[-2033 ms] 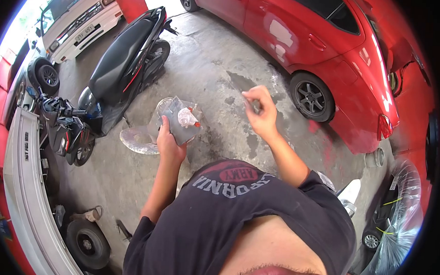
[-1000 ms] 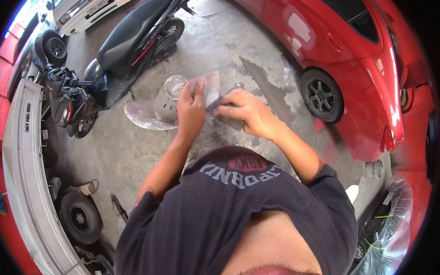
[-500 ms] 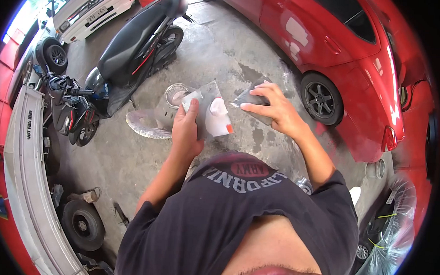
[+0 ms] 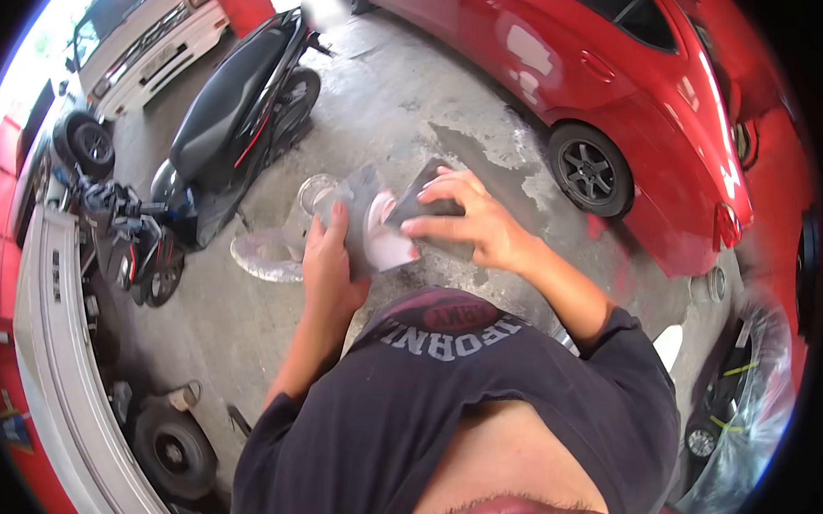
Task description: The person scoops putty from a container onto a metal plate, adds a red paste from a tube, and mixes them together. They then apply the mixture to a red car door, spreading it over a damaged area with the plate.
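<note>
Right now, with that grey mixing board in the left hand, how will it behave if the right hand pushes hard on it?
The grey board looks thin and flat, so probably light and rather stiff. The left hand grips only its near edge, so a hard push from the right hand may tilt it. The pale putty blob looks soft and could smear.

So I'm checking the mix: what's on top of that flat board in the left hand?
A pale putty blob sits on the board; the right hand presses a dark spreader there, hiding the rest.

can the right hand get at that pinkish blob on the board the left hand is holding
Probably yes. The right hand presses a dark scraper at the board edge, right beside the pinkish blob. The left hand grips from the other side; nothing lies between.
</note>
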The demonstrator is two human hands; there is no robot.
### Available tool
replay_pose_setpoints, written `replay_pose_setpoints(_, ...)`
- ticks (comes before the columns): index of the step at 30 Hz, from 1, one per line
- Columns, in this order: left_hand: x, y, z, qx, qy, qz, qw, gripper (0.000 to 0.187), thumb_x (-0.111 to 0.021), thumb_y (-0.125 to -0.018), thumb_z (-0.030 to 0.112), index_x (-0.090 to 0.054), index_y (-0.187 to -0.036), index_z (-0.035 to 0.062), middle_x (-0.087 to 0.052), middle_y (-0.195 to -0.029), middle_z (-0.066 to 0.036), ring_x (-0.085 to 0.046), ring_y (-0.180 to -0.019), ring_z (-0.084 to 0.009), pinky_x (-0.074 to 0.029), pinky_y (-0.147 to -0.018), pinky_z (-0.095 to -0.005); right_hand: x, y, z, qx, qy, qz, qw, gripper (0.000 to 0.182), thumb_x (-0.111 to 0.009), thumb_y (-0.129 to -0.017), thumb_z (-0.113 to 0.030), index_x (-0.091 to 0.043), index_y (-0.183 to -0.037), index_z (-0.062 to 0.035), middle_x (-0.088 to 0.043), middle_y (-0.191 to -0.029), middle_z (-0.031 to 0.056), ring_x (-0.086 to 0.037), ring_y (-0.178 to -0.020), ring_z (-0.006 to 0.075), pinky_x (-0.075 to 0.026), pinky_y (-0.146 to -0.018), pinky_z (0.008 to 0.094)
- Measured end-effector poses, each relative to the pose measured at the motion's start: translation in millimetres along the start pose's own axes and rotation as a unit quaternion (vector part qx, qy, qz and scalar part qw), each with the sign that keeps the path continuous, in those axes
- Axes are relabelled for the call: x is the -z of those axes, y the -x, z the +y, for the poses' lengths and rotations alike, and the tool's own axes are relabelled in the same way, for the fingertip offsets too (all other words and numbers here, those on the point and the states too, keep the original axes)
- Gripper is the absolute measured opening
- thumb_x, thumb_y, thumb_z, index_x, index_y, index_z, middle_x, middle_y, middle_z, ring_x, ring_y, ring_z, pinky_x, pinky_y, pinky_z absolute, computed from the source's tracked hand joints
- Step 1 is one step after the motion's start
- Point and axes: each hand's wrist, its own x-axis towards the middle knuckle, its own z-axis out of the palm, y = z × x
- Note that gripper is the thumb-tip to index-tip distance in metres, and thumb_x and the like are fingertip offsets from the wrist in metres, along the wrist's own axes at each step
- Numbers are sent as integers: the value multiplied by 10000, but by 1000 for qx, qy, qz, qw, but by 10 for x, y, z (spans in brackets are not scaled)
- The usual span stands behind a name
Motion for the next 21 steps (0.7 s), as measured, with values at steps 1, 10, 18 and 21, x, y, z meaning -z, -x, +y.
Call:
replay_pose_setpoints(1,33,4,-20,8,-13,0,1000,317,-514,-1040,220,-508,-1298,35,-641,-1162,-92,-647,-1012,-217,-536,-849,-362,35,93,136,-22,23,13,999,715,-576,-571,60,-706,-1224,-200,-575,-1191,129,-496,-1168,378,-406,-1028,484)
replay_pose_setpoints(10,210,-180,-132,-261,-230,29,937,253,-495,-1050,172,-560,-1199,-23,-648,-1109,-99,-618,-984,-145,-499,-857,-293,-81,-18,-145,16,40,-164,986,422,-538,-795,-162,-703,-1183,-163,-561,-1053,109,-529,-1099,304,-400,-1003,445)
replay_pose_setpoints(18,76,-23,-87,-4,19,-50,999,308,-482,-1056,208,-529,-1279,0,-629,-1213,-154,-634,-1108,-255,-512,-939,-383,80,-6,-73,-27,20,-20,999,693,-668,-606,-66,-672,-1279,-229,-509,-1157,132,-469,-1202,362,-327,-1141,484)
replay_pose_setpoints(21,154,-80,-155,-71,-59,-39,995,303,-478,-1057,192,-524,-1276,-12,-634,-1205,-145,-635,-1096,-233,-508,-939,-371,182,54,119,-47,70,-33,996,723,-688,-569,-34,-678,-1265,-229,-510,-1179,127,-457,-1223,355,-321,-1140,498)
